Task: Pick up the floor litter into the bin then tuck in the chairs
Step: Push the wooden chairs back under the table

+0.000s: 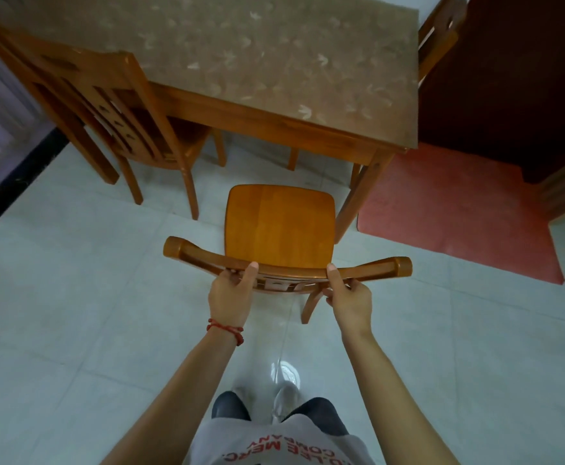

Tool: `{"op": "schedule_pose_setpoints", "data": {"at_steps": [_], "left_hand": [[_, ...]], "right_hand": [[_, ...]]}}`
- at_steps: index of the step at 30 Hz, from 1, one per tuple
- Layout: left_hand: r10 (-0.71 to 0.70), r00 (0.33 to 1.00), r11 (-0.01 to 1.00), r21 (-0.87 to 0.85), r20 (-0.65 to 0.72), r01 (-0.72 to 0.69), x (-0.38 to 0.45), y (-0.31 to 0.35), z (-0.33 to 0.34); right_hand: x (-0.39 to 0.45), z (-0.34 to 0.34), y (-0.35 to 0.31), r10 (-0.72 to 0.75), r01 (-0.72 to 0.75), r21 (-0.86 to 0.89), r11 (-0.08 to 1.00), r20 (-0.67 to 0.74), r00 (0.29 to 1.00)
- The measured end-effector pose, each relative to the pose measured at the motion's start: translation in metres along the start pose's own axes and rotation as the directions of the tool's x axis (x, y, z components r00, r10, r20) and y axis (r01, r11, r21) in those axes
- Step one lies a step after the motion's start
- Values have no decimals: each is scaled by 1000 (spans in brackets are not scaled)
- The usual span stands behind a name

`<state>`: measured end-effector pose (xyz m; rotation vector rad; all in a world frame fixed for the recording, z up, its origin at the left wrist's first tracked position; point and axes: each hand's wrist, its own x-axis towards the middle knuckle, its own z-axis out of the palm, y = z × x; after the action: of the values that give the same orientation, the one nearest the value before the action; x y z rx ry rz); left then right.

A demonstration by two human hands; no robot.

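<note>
A wooden chair [279, 223] stands in front of me, its seat facing the table [274, 62] and its front edge a little short of the table's near edge. My left hand [230, 297] grips the top rail of the chair's back left of centre. My right hand [349, 298] grips the same rail right of centre. Both thumbs lie on top of the rail. A second wooden chair [116, 119] stands at the table's left part, its seat partly under the tabletop. No litter or bin is in view.
A third chair back [438, 38] shows at the table's far right corner. A red mat [458, 216] lies on the floor to the right, beside a dark wooden door [525, 78]. Pale glossy tiles [73, 313] cover the floor around me.
</note>
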<state>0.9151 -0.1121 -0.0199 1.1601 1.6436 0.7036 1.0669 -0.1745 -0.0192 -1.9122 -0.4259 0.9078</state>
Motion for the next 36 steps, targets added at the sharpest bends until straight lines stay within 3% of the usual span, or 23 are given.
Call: {"op": "schedule_pose_setpoints", "data": {"at_steps": [5, 20, 31, 36], "left_hand": [[32, 996, 999, -25, -89, -34, 4, -1, 4], [39, 987, 999, -31, -159, -44, 47, 11, 5], [9, 990, 978, -205, -141, -38, 114, 49, 19], [39, 992, 977, -206, -123, -64, 155, 70, 18]], "right_hand": [[7, -2, 1, -12, 11, -17, 1000, -6, 1000], [36, 22, -6, -122, 121, -39, 992, -44, 991], [93, 58, -47, -154, 156, 27, 987, -68, 986], [120, 84, -70, -154, 158, 33, 987, -101, 983]]}}
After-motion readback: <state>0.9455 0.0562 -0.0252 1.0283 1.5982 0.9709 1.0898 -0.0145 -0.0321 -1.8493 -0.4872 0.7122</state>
